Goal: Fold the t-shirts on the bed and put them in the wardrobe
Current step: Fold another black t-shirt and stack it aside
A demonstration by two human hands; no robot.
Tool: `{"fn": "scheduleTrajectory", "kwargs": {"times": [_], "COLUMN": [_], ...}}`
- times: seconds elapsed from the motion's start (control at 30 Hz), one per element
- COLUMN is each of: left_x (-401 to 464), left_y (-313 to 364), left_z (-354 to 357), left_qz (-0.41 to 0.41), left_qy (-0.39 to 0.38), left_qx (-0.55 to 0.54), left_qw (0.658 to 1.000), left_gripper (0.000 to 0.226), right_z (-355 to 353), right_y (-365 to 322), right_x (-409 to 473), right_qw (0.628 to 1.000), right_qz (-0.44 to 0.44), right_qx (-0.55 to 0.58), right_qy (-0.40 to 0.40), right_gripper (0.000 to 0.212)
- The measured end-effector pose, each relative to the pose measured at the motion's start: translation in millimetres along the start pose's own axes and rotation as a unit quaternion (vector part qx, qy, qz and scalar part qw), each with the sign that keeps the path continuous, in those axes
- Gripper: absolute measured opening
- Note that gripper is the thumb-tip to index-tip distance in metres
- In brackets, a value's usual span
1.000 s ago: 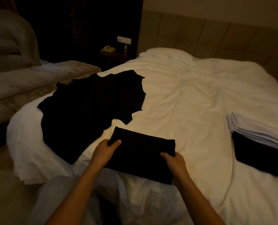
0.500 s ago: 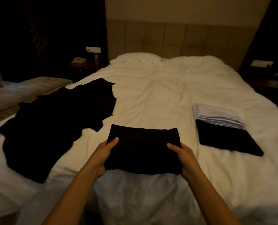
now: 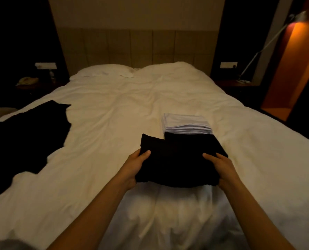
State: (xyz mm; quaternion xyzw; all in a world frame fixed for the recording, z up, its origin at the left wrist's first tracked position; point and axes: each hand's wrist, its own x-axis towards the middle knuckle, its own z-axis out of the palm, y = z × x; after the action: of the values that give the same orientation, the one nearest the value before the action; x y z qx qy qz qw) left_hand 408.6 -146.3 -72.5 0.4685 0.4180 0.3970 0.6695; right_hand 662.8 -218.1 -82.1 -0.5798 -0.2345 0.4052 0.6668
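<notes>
Head view, single frame.

- Bed: white, rumpled cover, fills the middle of the frame from the headboard at the top down to the lower edge. Pillow at upper centre.
- Folded black shirt: centre of the frame, slightly right, gripped at both sides. Its far edge overlaps a second dark folded piece just behind it; where one ends and the other begins cannot be told in the dim light.
- Left hand: clamped on the left edge of the folded black shirt, thumb on top, fingers underneath.
- Right hand: clamped on the right edge, thumb on top, fingers underneath.
- White stack: folded white shirts, just above the dark pieces, touching the far one.
- Unfolded black shirt: spread flat at the left of the frame, well apart from the hands.
- Lamp: thin arm at upper right, lit orange wall beside it.
- Left nightstand: upper left, with a pale object on it, too dark to identify.
</notes>
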Motion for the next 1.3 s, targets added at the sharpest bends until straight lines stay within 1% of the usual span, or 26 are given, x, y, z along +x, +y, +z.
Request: {"fn": "scheduleTrajectory", "kwargs": {"times": [0.1, 0.2, 0.27, 0.4, 0.47, 0.53, 0.6, 0.63, 0.67, 0.73, 0.8, 0.87, 0.9, 0.97, 1.0, 1.03, 1.07, 1.1, 1.13, 1.17, 1.2, 1.23, 1.27, 1.3], "left_x": [28.2, 58.8, 80.9, 126.4, 141.1, 150.6, 154.7, 154.3, 153.9, 154.4, 154.8, 155.0, 155.4, 155.4, 154.9, 154.2, 152.9, 150.3, 147.7, 147.6, 150.3, 154.2, 159.2, 162.9], "left_y": [3.9, 8.2, 10.7, 8.2, -5.3, -24.1, -39.8, -43.4, -44.1, -42.1, -39.6, -38.9, -39.8, -41.4, -41.0, -40.3, -39.2, -37.1, -33.6, -30.2, -28.2, -28.1, -30.7, -34.9], "left_z": [36.1, 64.7, 77.6, 92.9, 89.8, 86.2, 81.8, 81.0, 81.2, 82.3, 83.6, 84.1, 83.4, 80.8, 79.0, 76.8, 75.9, 77.5, 82.0, 87.8, 93.8, 98.9, 101.7, 102.1], "left_qz": [0.000, 0.004, 0.010, 0.009, 0.002, -0.004, 0.013, 0.031, 0.050, 0.084, 0.119, 0.140, 0.142, 0.131, 0.126, 0.132, 0.155, 0.199, 0.251, 0.297, 0.320, 0.320, 0.299, 0.261], "left_qy": [-0.002, -0.007, -0.011, -0.001, 0.028, 0.068, 0.090, 0.090, 0.087, 0.075, 0.059, 0.051, 0.050, 0.056, 0.070, 0.091, 0.114, 0.130, 0.131, 0.114, 0.085, 0.055, 0.033, 0.018], "left_qx": [0.000, -0.002, -0.011, -0.034, 0.001, 0.087, 0.170, 0.201, 0.226, 0.248, 0.239, 0.231, 0.227, 0.237, 0.274, 0.338, 0.414, 0.469, 0.503, 0.531, 0.565, 0.598, 0.625, 0.644], "left_qw": [1.000, 1.000, 1.000, 0.999, 1.000, 0.994, 0.981, 0.975, 0.969, 0.962, 0.962, 0.961, 0.962, 0.961, 0.951, 0.927, 0.890, 0.851, 0.816, 0.785, 0.756, 0.733, 0.721, 0.719], "left_gripper": [0.020, 0.018, 0.020, 0.021, 0.023, 0.029, 0.033, 0.034, 0.035, 0.035, 0.034, 0.035, 0.035, 0.040, 0.047, 0.056, 0.062, 0.064, 0.063, 0.061, 0.060, 0.059, 0.059, 0.059], "right_z": [-23.6, -38.6, -43.5, -47.5, -46.8, -49.0, -50.1, -51.5, -52.6, -55.3, -57.4, -58.7, -59.6, -60.4, -60.8, -60.5, -59.0, -55.9, -50.1, -42.4, -33.6, -25.2, -18.3, -14.2], "right_y": [-14.8, -30.3, -39.5, -45.1, -40.0, -30.5, -19.4, -14.0, -11.2, -11.9, -15.5, -16.8, -15.4, -13.1, -13.2, -14.5, -17.2, -20.6, -23.8, -25.4, -25.3, -21.7, -16.0, -8.4], "right_x": [34.1, 73.6, 100.4, 154.3, 167.2, 171.4, 171.0, 171.9, 172.4, 175.6, 178.1, 178.1, 179.3, 179.8, 178.4, 176.5, 172.6, 167.3, 161.2, 155.9, 151.4, 149.1, 147.6, 147.3], "right_qw": [1.000, 0.999, 0.998, 0.997, 0.992, 0.974, 0.947, 0.938, 0.935, 0.936, 0.942, 0.940, 0.937, 0.929, 0.918, 0.897, 0.869, 0.838, 0.810, 0.786, 0.766, 0.752, 0.740, 0.727], "right_qz": [-0.006, -0.012, -0.020, -0.029, -0.021, -0.009, -0.008, -0.018, -0.033, -0.066, -0.092, -0.114, -0.115, -0.081, -0.065, -0.064, -0.085, -0.124, -0.173, -0.221, -0.253, -0.264, -0.256, -0.232], "right_qx": [-0.010, -0.027, -0.040, -0.063, -0.120, -0.228, -0.322, -0.345, -0.354, -0.346, -0.322, -0.321, -0.330, -0.359, -0.391, -0.435, -0.485, -0.527, -0.556, -0.575, -0.589, -0.604, -0.621, -0.645], "right_qy": [0.021, 0.037, 0.042, 0.046, 0.038, 0.011, -0.003, -0.003, 0.001, 0.021, 0.033, 0.035, 0.034, 0.026, 0.027, 0.035, 0.049, 0.064, 0.070, 0.062, 0.039, 0.008, -0.020, -0.041], "right_gripper": [0.016, 0.023, 0.023, 0.032, 0.033, 0.031, 0.038, 0.044, 0.047, 0.047, 0.045, 0.045, 0.045, 0.045, 0.047, 0.049, 0.050, 0.048, 0.043, 0.038, 0.035, 0.037, 0.043, 0.050]}}
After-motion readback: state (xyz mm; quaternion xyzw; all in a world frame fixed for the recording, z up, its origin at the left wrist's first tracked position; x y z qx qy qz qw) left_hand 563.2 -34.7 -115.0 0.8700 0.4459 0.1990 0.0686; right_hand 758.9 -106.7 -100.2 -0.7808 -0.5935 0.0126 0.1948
